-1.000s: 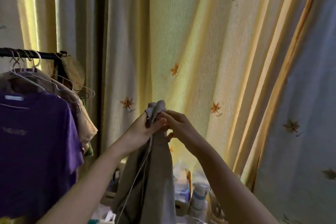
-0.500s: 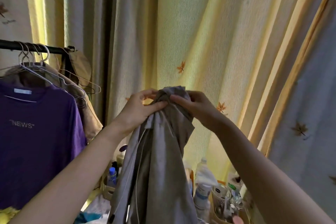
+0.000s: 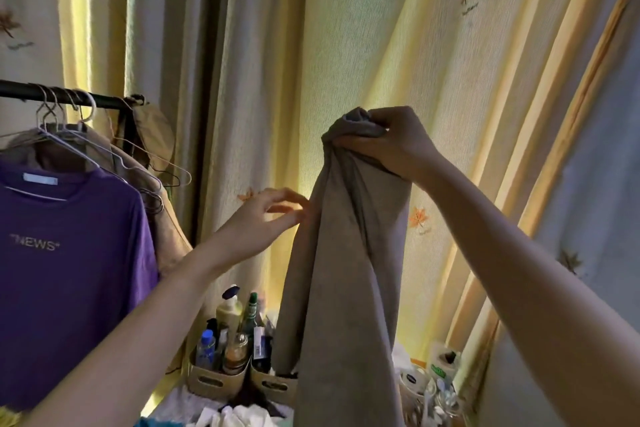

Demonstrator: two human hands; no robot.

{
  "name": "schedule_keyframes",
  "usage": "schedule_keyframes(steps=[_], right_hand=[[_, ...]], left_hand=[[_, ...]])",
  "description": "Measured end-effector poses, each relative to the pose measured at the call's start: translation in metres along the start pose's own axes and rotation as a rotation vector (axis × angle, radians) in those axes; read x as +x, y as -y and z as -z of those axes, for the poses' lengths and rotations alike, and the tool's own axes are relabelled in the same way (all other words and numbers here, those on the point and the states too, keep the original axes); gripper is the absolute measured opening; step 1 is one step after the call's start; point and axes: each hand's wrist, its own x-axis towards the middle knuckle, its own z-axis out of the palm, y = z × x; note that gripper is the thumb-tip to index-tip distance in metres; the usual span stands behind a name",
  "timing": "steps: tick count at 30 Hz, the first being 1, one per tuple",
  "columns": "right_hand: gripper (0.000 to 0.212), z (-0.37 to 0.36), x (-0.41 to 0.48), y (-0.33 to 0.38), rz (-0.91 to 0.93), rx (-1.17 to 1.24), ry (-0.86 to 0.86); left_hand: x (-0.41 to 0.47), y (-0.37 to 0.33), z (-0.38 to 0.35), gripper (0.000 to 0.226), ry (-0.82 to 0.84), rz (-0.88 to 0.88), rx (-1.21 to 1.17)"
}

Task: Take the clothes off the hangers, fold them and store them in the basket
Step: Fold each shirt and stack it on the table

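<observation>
Grey garment (image 3: 346, 253) held up before leaf-print curtains (image 3: 467, 80), well apart from the clothes rail and hanging in long folds to the bottom of the view. Bunched at its top in right hand (image 3: 391, 142), fingers curled tight round the gathered cloth. Left hand (image 3: 256, 227) lower and to the left, fingers (image 3: 289, 194) loosely spread and holding nothing, tips at the garment's left edge; touching or just short of it, impossible to tell. Off to the left, black rail (image 3: 20, 92) carrying wire hangers (image 3: 52, 114), with purple T-shirt (image 3: 69, 270) lettered "NEWS" in front and beige clothing (image 3: 169, 236) behind. Below the hands, bottles (image 3: 229, 308) and a jar (image 3: 236, 352) standing in small bins (image 3: 211, 383), crumpled white cloth (image 3: 242, 414) lying in front of them.
</observation>
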Motion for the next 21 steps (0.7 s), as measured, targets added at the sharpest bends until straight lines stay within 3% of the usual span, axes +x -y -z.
schedule_keyframes(steps=[4,10,12,14,15,19,21], right_hand=[[0.034,-0.006,-0.005,-0.003,0.024,0.007,0.060],[0.014,0.010,-0.015,-0.002,0.077,0.085,0.235],[0.019,0.021,-0.020,-0.006,0.094,0.155,0.277],[0.032,0.031,-0.023,-0.012,0.125,0.202,0.283],[0.036,0.035,-0.025,-0.015,0.132,0.230,0.284],[0.027,0.048,-0.029,-0.029,0.130,0.327,0.294],[0.027,0.052,-0.032,-0.038,0.127,0.314,0.289]], left_hand=[[0.004,-0.011,-0.021,0.046,0.011,0.006,-0.162],[-0.001,-0.008,-0.038,0.024,0.041,-0.043,-0.125],[-0.010,0.001,-0.037,0.021,0.081,-0.052,-0.145],[-0.020,0.013,-0.037,0.013,0.149,0.001,-0.140],[-0.024,0.019,-0.039,0.019,0.181,0.041,-0.131],[-0.041,0.052,-0.049,0.052,0.381,0.267,-0.025],[-0.046,0.068,-0.052,0.048,0.420,0.312,0.050]])
